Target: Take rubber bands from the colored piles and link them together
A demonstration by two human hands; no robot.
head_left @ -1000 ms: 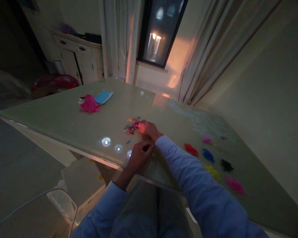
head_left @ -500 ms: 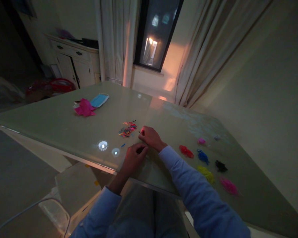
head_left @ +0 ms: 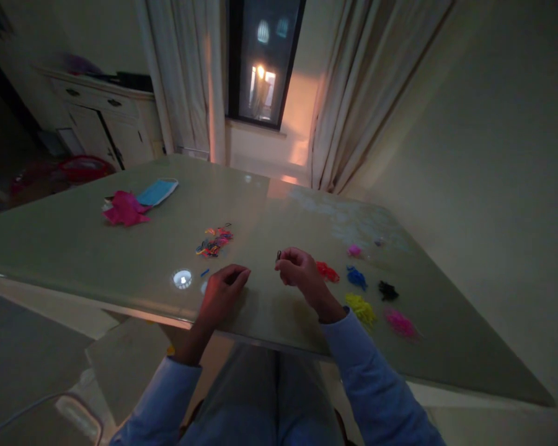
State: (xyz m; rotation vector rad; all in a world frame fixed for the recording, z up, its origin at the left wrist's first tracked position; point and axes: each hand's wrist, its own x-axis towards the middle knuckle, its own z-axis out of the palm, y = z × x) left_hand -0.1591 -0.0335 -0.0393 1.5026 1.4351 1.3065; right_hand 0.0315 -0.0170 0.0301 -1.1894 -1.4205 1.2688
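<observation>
My right hand (head_left: 298,272) pinches a small black band (head_left: 279,254) above the table, left of a red pile (head_left: 327,271). My left hand (head_left: 225,288) rests near the table's front edge, thumb and fingers a little apart with nothing visible between them. Just beyond it lies a mixed heap of coloured bands (head_left: 215,242), with a single blue piece (head_left: 205,272) nearer my left hand. To the right are a blue pile (head_left: 356,277), a black pile (head_left: 388,290), a yellow pile (head_left: 360,309) and a pink pile (head_left: 400,323).
On the glossy table (head_left: 88,260), a blue face mask (head_left: 158,192) and a crumpled pink wrapper (head_left: 126,209) lie at the far left. A small pink item (head_left: 354,250) is beyond the blue pile. A cabinet (head_left: 106,118) stands behind.
My right hand has moved right, away from the mixed heap, with the black band now plainly visible in its fingers. My hands are farther apart. The camera view has shifted to the right.
</observation>
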